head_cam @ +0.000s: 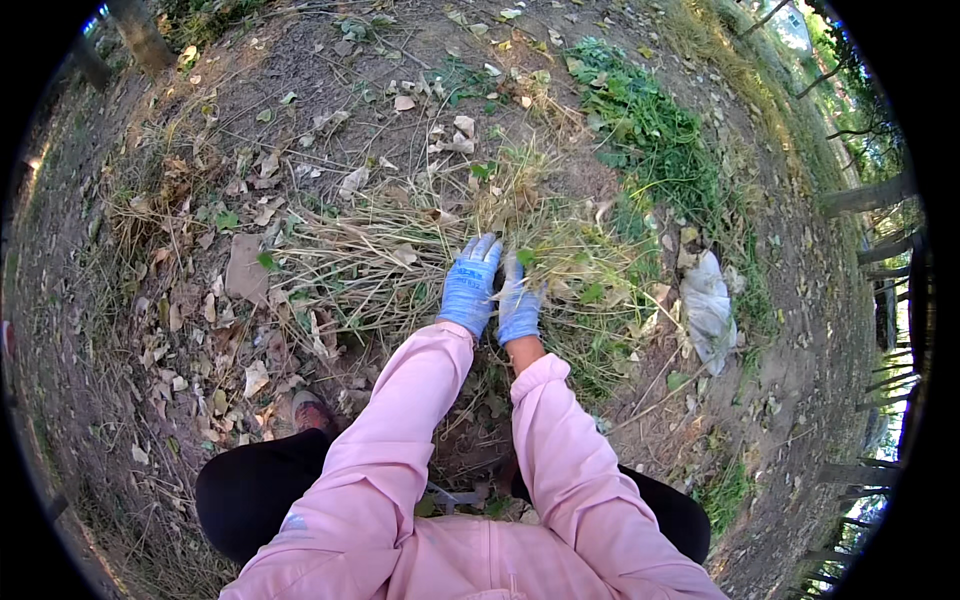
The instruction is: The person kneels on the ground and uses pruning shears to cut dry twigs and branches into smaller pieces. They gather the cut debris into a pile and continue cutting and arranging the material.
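Note:
Both hands wear blue work gloves below pink sleeves. My left hand (471, 286) lies palm down on a flattened bundle of dry grass stalks (360, 259), its fingers extended and close together. Just beside it, my right hand (519, 296) is at the left edge of a heap of mixed dry and green grass (592, 270); some blades cover its fingers, so its grip cannot be made out. The stalks spread out to the left of my hands, and the looser heap lies to the right.
A pile of green weeds (660, 135) lies at the upper right, with a crumpled whitish plastic bag (709, 311) nearer. A flat brownish piece (246, 268) lies among dry leaves on the left. Tree trunks (139, 34) stand beyond. My shoe (311, 412) is at the lower left.

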Motion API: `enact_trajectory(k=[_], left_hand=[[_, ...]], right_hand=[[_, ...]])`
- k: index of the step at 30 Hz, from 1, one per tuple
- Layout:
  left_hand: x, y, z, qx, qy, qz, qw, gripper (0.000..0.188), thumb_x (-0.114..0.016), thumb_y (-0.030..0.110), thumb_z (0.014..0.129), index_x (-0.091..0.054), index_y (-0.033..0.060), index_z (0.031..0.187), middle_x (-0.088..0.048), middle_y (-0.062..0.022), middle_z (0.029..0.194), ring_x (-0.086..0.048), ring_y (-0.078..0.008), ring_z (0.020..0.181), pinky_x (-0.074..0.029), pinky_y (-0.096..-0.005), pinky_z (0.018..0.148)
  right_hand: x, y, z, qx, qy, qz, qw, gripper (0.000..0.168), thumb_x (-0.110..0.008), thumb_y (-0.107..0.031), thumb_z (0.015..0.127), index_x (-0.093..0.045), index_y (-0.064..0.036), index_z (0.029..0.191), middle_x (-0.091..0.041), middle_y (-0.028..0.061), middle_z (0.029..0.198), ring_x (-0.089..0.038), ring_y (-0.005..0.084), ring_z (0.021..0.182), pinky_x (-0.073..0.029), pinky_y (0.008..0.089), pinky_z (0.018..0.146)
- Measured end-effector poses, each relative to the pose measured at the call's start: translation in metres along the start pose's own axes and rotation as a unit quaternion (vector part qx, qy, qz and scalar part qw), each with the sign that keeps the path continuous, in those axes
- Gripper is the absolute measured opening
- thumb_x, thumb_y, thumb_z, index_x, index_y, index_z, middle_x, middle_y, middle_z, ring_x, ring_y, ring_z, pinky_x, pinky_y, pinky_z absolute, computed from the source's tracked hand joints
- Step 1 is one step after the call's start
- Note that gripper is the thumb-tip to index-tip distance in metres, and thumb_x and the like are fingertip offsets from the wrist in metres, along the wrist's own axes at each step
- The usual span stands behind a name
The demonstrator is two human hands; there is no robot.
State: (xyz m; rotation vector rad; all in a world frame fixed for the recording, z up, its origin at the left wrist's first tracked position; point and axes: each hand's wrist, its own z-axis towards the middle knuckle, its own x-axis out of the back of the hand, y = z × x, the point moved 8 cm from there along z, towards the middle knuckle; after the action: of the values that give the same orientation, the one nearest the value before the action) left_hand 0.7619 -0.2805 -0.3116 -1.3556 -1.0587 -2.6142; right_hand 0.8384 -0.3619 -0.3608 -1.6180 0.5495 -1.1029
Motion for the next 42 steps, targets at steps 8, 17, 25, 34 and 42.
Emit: enact_trajectory(k=[8,17,25,34,42], left_hand=[[0.025,0.000,0.014,0.031,0.002,-0.100,0.995,0.049,-0.059,0.008,0.083,-0.048,0.0038,0.131,-0.051,-0.0210,0.131,-0.048,-0.0374,0.123,-0.039,-0.0416,0.105],[-0.009,-0.033,0.000,0.129,-0.028,-0.157,0.979,0.054,-0.068,0.020,0.080,-0.050,0.0042,0.128,-0.053,-0.0182,0.129,-0.049,-0.0333,0.123,-0.039,-0.0417,0.105],[0.003,-0.013,-0.019,0.155,-0.011,-0.228,0.961,0.051,-0.066,0.021,0.082,-0.050,0.0044,0.128,-0.053,-0.0172,0.128,-0.050,-0.0322,0.120,-0.041,-0.0409,0.103],[0.008,-0.033,-0.052,0.206,-0.018,-0.319,0.925,0.048,-0.063,0.022,0.084,-0.050,0.0046,0.128,-0.054,-0.0162,0.127,-0.052,-0.0311,0.118,-0.043,-0.0400,0.100],[0.002,-0.046,-0.062,0.229,-0.027,-0.360,0.904,0.046,-0.061,0.023,0.086,-0.051,0.0047,0.127,-0.055,-0.0152,0.126,-0.054,-0.0301,0.115,-0.045,-0.0391,0.098]], right_hand=[[0.034,-0.055,0.018,-0.082,0.019,0.140,0.987,0.042,-0.065,-0.027,0.089,-0.058,-0.003,0.122,-0.063,0.0124,0.116,-0.057,0.0226,0.101,-0.044,0.0346,0.092],[-0.013,-0.199,-0.063,0.334,-0.358,-0.302,0.818,0.032,-0.049,-0.015,0.093,-0.056,-0.003,0.122,-0.058,0.0200,0.122,-0.053,0.0352,0.117,-0.041,0.0405,0.100],[0.073,-0.159,0.057,0.050,-0.357,-0.648,0.671,0.057,-0.058,-0.036,0.089,-0.049,-0.002,0.133,-0.055,0.0258,0.128,-0.054,0.0384,0.118,-0.041,0.0414,0.102],[-0.042,-0.098,0.087,0.020,-0.479,-0.244,0.843,0.099,-0.059,-0.070,0.077,-0.040,0.005,0.138,-0.055,0.0270,0.128,-0.054,0.0386,0.119,-0.041,0.0378,0.101],[-0.068,-0.138,0.062,0.071,-0.378,-0.591,0.709,0.096,-0.053,-0.080,0.072,-0.042,-0.017,0.143,-0.051,0.0202,0.137,-0.051,0.0414,0.121,-0.039,0.0435,0.104]])
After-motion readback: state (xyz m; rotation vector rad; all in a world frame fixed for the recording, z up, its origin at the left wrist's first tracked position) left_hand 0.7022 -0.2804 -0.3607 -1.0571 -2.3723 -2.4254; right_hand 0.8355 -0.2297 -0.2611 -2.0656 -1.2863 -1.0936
